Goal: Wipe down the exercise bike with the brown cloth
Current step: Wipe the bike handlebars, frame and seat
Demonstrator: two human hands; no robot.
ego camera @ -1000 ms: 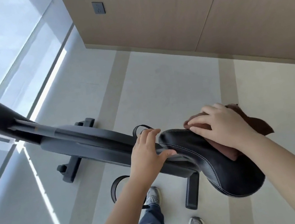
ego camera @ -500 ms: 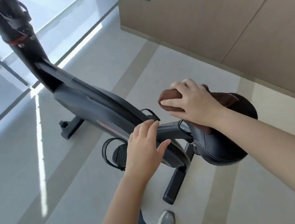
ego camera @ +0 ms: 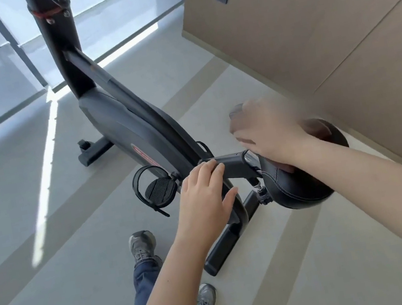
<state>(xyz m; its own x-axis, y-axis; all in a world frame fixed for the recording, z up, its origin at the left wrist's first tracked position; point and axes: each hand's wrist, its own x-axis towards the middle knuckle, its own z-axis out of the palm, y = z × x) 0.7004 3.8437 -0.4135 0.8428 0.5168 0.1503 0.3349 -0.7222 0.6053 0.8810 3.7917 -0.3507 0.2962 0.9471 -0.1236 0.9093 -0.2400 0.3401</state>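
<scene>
Two bare hands work at the black saddle [ego camera: 305, 187] of the exercise bike [ego camera: 136, 126] in my head view. My left hand [ego camera: 203, 203] rests just beside the saddle's nose, fingers close together and curled over the dark seat arm [ego camera: 233, 164], thumb spread out to the side. My right hand [ego camera: 269, 132] is blurred on top of the saddle; whether its fingers are apart or clamped, I cannot tell. Under and behind it, on the saddle's top, dark patches of the brown cloth [ego camera: 317, 126] show.
</scene>
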